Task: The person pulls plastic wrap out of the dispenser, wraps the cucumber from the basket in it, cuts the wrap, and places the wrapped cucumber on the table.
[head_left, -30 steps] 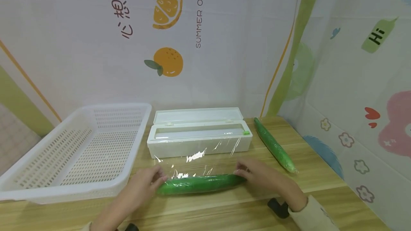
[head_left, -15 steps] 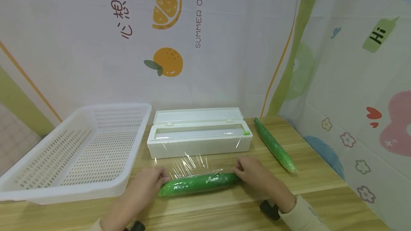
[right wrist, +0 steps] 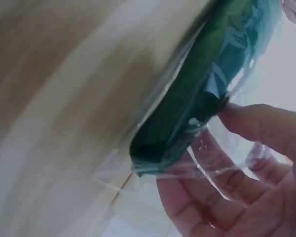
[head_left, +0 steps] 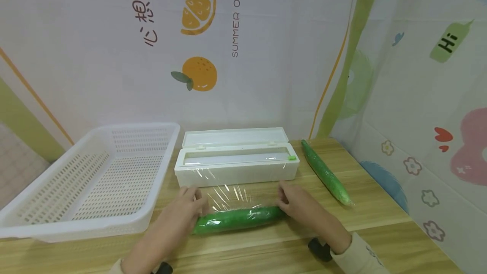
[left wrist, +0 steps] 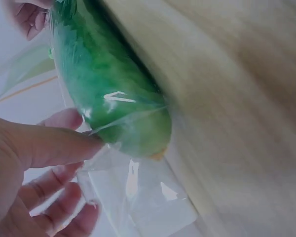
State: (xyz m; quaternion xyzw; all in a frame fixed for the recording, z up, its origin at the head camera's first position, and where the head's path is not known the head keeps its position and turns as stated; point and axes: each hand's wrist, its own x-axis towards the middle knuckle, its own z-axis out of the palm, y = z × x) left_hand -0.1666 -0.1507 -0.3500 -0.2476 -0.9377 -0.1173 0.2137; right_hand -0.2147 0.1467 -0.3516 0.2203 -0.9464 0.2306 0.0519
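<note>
A green cucumber [head_left: 239, 220], covered in clear cling film [head_left: 230, 195], lies across the table in front of me. The film stretches from it back to a white cling film dispenser box [head_left: 236, 176] with its lid raised. At the cucumber's left end my left hand [head_left: 186, 206] pinches the film; in the left wrist view the thumb [left wrist: 59, 147] lies against the film beside the tip. My right hand [head_left: 298, 202] holds the film at the other end, thumb and fingers around its edge in the right wrist view. Film folds partly cover the cucumber's ends.
A second cucumber [head_left: 327, 174], also in film, lies to the right of the box. On the left stands a white perforated basket [head_left: 157, 181]. A green slider [head_left: 291, 157] sits at the box's right end. Printed cloth [head_left: 258, 88] hangs behind the table.
The cucumber's left end has shifted slightly right and towards me. My left hand has moved right and a little forward over the film. The right hand has shifted slightly; the film's creases differ.
</note>
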